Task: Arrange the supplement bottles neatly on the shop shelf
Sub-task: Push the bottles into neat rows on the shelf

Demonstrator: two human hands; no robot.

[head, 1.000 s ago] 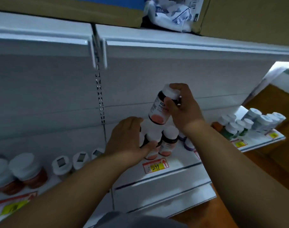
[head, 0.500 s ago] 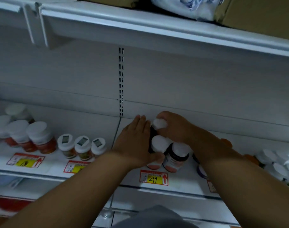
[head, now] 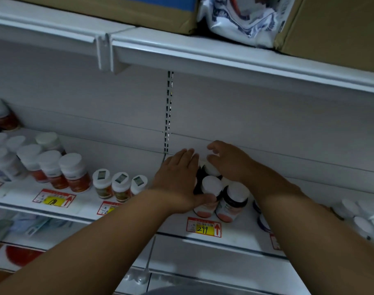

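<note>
Dark supplement bottles with white caps and pink label bases stand clustered on the white shelf (head: 241, 238), above a yellow 299 price tag (head: 204, 227). The front bottle (head: 211, 188) and its right neighbour (head: 233, 201) are upright. A back bottle (head: 212, 170) stands behind them. My left hand (head: 177, 179) lies flat against the cluster's left side with straight fingers, its thumb touching the front bottle. My right hand (head: 230, 162) hovers just over the back bottle with fingers spread and loosely bent, holding nothing.
Orange bottles with white caps (head: 73, 173) and small bottles with stickered caps (head: 120, 186) fill the shelf to the left. More white-capped bottles (head: 362, 216) stand at the right. The upper shelf (head: 224, 58) carries cardboard boxes (head: 341, 28) close overhead.
My right hand brought a bottle down from the air, set it at the back of the cluster and let go. My left hand stayed against the cluster's left side.
</note>
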